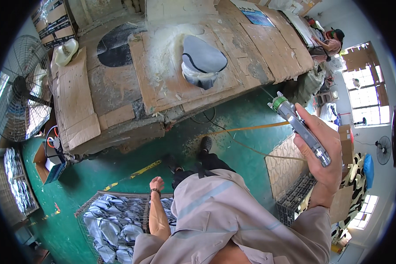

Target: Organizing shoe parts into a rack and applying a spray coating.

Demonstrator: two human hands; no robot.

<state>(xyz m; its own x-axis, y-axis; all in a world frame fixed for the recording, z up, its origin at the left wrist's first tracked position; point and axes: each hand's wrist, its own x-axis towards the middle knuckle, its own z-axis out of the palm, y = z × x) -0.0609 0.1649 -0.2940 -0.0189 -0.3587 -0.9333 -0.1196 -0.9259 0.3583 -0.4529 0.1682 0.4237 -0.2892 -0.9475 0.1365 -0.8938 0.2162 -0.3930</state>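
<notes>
Nearest the camera is the wearer's own tan shirt [207,220], spreading across 6 o'clock. From there, left to right: a large caged fan [20,94] stands between 9 and 10 o'clock, with a cream shaped piece [66,53] at 10 o'clock on the edge of the cardboard-covered bench [75,94]. Between 7 and 8 o'clock, a wire crate [145,211] holds a heap of grey-blue pieces [112,229]; whether they are finished or waiting cannot be told.

The left hand [156,183], at 7 o'clock, is loosely curled with nothing visible in it, well apart from the bench. The grey padded piece [205,57] sits at 12 o'clock on the bench, amid pale residue, with no hand touching it. Its smooth grey top and dark curved edging look complete; the pale band beneath the edging appears rougher, so work on this one seems under way, perhaps well along.

At 3 o'clock the right hand [330,152] grips a silver handheld tool [301,129] with a green collar, its tip aimed up toward the bench but clear of the piece. The hands are far apart. What the tool has done so far is not shown, and any further treatment appears still open. At 2 o'clock, a co-worker [332,44] is by the far end.
</notes>
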